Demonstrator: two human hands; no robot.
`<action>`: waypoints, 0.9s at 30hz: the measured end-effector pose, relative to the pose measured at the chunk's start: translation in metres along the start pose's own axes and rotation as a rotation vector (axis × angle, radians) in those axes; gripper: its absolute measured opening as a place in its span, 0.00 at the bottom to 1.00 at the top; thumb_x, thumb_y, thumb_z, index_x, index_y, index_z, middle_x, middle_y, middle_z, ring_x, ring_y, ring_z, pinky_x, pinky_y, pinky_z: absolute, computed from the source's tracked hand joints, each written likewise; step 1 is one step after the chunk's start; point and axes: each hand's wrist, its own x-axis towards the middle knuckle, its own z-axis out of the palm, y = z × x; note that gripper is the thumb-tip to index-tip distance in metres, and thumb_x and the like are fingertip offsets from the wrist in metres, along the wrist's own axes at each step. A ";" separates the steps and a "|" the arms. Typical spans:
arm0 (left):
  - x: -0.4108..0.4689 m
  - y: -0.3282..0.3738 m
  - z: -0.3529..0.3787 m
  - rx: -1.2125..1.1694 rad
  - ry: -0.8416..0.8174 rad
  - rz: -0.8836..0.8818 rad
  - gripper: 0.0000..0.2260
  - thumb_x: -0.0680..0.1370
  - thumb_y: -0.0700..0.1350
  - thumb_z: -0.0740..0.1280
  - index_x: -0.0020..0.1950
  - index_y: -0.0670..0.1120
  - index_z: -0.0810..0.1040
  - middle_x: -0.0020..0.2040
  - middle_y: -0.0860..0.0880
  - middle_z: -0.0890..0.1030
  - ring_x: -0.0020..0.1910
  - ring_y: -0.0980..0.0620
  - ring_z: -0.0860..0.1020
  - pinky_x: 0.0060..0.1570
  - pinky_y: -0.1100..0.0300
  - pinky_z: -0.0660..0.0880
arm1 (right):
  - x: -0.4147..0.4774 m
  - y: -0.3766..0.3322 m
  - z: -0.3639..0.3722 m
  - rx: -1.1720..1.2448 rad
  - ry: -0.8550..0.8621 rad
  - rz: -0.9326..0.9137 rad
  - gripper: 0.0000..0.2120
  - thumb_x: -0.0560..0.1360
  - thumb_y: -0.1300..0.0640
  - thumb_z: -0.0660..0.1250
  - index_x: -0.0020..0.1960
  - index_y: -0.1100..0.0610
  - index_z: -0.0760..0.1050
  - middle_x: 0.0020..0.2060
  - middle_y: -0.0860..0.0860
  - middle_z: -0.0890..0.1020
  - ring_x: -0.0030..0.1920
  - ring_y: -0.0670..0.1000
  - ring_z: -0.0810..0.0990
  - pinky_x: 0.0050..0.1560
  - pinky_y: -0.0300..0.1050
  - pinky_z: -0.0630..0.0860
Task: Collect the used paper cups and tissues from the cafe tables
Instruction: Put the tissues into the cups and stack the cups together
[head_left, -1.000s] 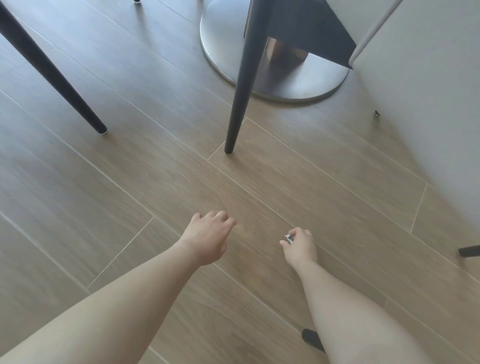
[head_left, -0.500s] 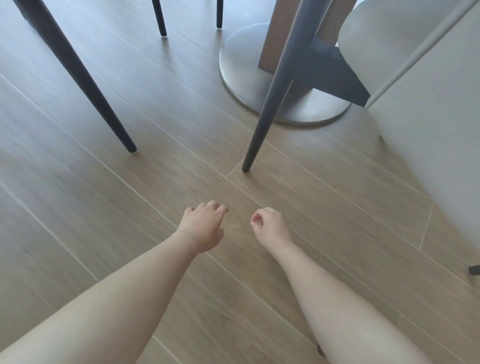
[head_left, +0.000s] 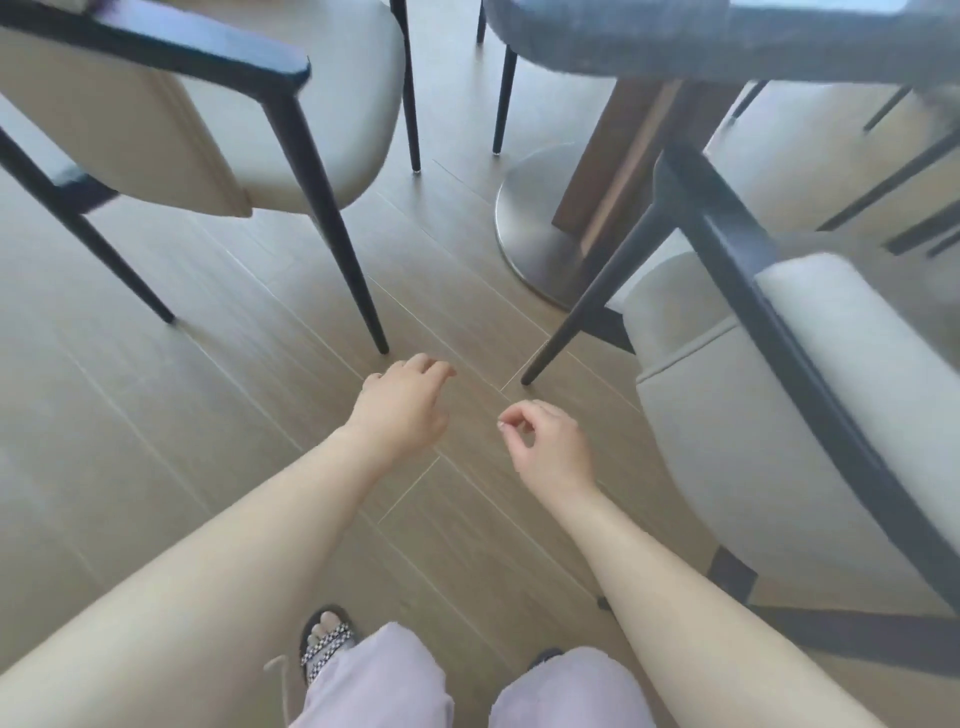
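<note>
No paper cup or tissue shows in the head view. Both my bare forearms reach forward over the wooden floor (head_left: 208, 415). My left hand (head_left: 402, 410) hangs palm down with loosely curled fingers and holds nothing. My right hand (head_left: 550, 441) is to its right, thumb and forefinger pinched together in a ring. A tiny pale scrap (head_left: 502, 425) shows at the fingertips, too small to identify. The table top (head_left: 675, 36) is seen only from its near edge, and its surface is hidden.
A beige chair with black legs (head_left: 156, 130) stands at the left. Another beige chair (head_left: 831, 364) stands close on the right. Between them is the table's round metal base (head_left: 535, 228). My sandalled foot (head_left: 324, 642) and pale trousers (head_left: 379, 686) are at the bottom.
The view has risen from the floor, so the chair seats and the table edge now show. Both hands have lifted and moved closer together. The right hand stays pinched.
</note>
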 end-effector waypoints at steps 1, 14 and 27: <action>-0.016 0.001 -0.025 -0.005 0.001 -0.029 0.23 0.75 0.48 0.62 0.71 0.51 0.64 0.69 0.49 0.68 0.65 0.45 0.69 0.58 0.49 0.70 | -0.008 -0.025 -0.018 0.004 0.000 -0.001 0.03 0.73 0.55 0.66 0.42 0.48 0.75 0.38 0.41 0.78 0.40 0.44 0.74 0.38 0.38 0.69; -0.156 0.026 -0.320 -0.071 0.132 -0.017 0.21 0.76 0.49 0.61 0.69 0.51 0.66 0.67 0.50 0.69 0.63 0.46 0.71 0.57 0.50 0.72 | -0.052 -0.280 -0.236 0.135 0.129 0.007 0.07 0.72 0.55 0.68 0.40 0.43 0.75 0.37 0.39 0.78 0.43 0.34 0.74 0.39 0.21 0.66; -0.092 0.055 -0.448 0.001 0.251 0.220 0.21 0.77 0.48 0.62 0.69 0.51 0.66 0.67 0.51 0.69 0.64 0.49 0.70 0.58 0.50 0.71 | 0.033 -0.341 -0.314 0.197 0.357 -0.070 0.03 0.72 0.57 0.69 0.41 0.49 0.78 0.37 0.42 0.79 0.37 0.41 0.75 0.38 0.28 0.69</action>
